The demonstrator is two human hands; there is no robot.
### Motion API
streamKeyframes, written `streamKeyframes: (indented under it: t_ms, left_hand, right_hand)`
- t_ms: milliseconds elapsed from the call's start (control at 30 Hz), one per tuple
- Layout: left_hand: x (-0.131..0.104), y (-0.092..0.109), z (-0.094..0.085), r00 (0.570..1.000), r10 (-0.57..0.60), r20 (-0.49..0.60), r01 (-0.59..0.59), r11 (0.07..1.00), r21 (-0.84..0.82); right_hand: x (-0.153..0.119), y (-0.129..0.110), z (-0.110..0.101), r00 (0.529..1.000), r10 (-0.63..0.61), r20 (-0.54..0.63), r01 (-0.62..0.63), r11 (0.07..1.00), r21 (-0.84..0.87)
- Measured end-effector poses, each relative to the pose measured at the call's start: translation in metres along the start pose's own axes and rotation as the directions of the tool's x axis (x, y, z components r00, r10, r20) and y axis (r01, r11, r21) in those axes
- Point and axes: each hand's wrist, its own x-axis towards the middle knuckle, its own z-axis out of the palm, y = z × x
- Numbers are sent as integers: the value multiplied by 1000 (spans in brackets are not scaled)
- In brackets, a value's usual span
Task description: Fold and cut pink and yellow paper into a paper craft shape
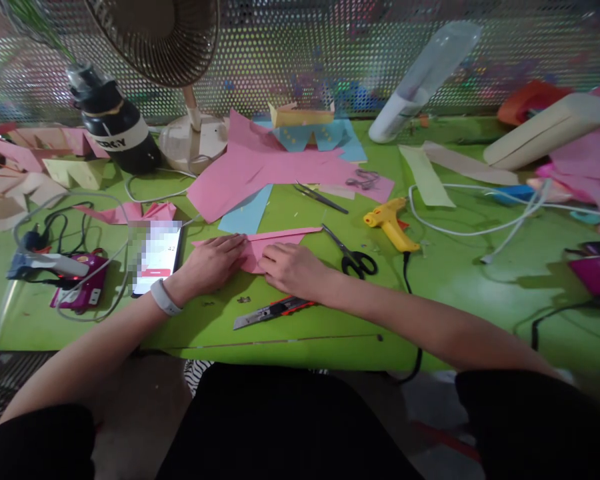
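Observation:
A folded piece of pink paper lies on the green table in front of me, with a narrow strip creased along its far edge. My left hand rests on its left part, fingers stretched out and lying flat. On the near right part, my right hand has its fingers curled and pressed against the paper; the thumb is largely hidden. Black-handled scissors lie just right of the paper, their tips by its right end. A utility knife with its blade out lies below my right hand.
A yellow glue gun with a black cord and tweezers lie farther right. On the left are a phone and a purple power strip with cables. Behind stand a fan, a black bottle and pink paper sheets.

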Motion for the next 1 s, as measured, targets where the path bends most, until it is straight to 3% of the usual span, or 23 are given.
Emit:
streamKeyframes:
  t_ms: [67, 167, 267, 367, 467, 700, 900, 1000]
  left_hand:
    - [-3, 0, 2, 1000, 7, -21, -8, 999, -51]
    - [-4, 1, 2, 999, -27, -27, 23, 992, -128]
    - [-1, 3, -4, 999, -34, -30, 28, 980, -196]
    - [4, 6, -10, 993, -110, -46, 93, 957, -273]
    - [8, 9, -9, 977, -201, -68, 168, 929, -330]
    - [9, 11, 4, 964, -250, -90, 202, 909, -366]
    - [10, 18, 5, 946, -277, -166, 243, 949, -202]
    - [6, 26, 0, 953, -201, -226, 202, 979, -18]
  right_hand:
    - [0, 5, 2, 998, 34, -60, -28, 994, 103]
    - [4, 12, 6, 976, 183, -116, -134, 930, 342]
    - [9, 18, 11, 934, 353, -60, -261, 788, 558]
    - [14, 21, 15, 910, 415, -14, -301, 682, 666]
    - [17, 23, 17, 913, 409, -5, -301, 679, 669]
    - [19, 22, 18, 914, 406, 20, -323, 694, 644]
    - [19, 20, 21, 896, 444, 3, -366, 735, 571]
    - [20, 20, 24, 890, 455, -10, -369, 735, 569]
